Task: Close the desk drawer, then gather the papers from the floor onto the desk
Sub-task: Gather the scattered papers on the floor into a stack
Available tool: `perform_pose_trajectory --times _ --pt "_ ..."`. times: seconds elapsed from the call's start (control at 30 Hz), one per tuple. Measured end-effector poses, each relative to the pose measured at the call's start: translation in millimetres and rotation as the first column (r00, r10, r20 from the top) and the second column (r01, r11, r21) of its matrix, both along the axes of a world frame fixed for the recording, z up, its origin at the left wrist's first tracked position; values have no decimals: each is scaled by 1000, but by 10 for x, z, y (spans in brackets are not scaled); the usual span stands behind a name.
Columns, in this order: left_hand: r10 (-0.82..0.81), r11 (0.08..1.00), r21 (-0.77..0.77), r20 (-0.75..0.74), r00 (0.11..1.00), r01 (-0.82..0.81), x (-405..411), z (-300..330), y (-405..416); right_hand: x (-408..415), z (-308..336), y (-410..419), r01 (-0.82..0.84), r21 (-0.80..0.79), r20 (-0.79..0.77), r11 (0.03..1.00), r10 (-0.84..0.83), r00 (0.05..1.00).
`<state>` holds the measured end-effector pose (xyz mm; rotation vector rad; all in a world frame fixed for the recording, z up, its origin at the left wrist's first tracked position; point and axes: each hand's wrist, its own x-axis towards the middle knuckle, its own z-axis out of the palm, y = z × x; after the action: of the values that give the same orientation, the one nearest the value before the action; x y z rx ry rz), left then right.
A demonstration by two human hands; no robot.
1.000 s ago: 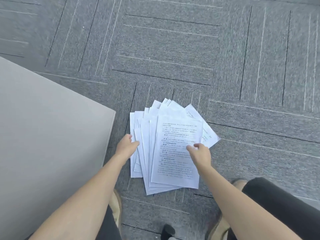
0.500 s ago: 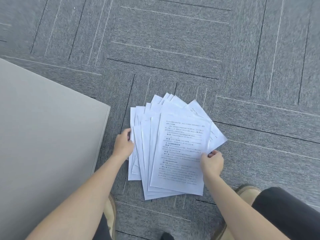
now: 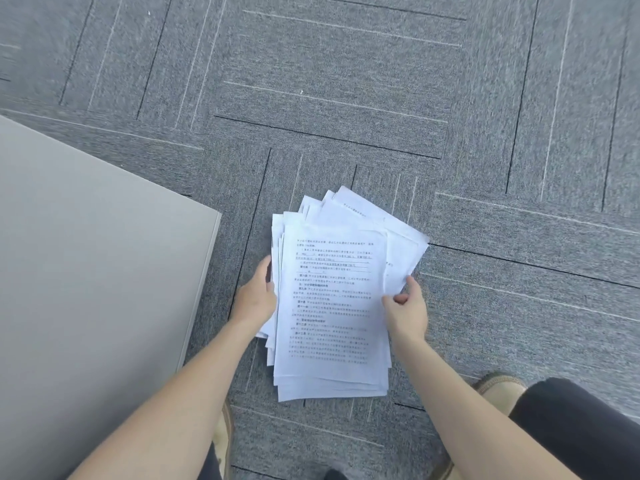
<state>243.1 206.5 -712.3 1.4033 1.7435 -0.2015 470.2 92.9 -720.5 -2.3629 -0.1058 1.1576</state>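
The grey carpet tiles fill most of what I see, with the desk as a plain pale slab to my left, its corner well clear of the pile; no drawer shows from here, so I cannot tell whether it is shut. The papers lie on the floor between my arms, a loose stack of white printed sheets, dense black text on the top page, the upper corners fanned out to the right and the bottom edges stepped unevenly. To do this well, I judge I should press both sides inward together so the edges square up, then slide fingers under the whole stack and lift it level, since thin sheets like these will likely slip or bend if I raise one side first. My left hand lies flat against the left edge of the stack, fingers together, pushing rather than gripping. My right hand is pinched on the right edge, thumb on top of the sheets and fingers behind. My tan shoes sit at the bottom, just beside the pile.
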Motion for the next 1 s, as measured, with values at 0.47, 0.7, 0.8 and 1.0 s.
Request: perform_pose_trajectory --times 0.47,0.7,0.8,1.0 --pt "461 877 -275 242 854 -395 127 107 -192 -25 36 198 -125 -29 7 992 125 992" --pt "459 863 -379 312 832 -335 195 126 -295 -63 103 77 -151 -34 -68 988 149 987" --pt "478 848 -407 313 820 -339 155 175 -256 -7 183 92 -133 -9 -110 991 131 985" --pt "528 815 -469 357 770 -341 79 447 -5 47 443 233 -64 -50 -356 997 42 933"
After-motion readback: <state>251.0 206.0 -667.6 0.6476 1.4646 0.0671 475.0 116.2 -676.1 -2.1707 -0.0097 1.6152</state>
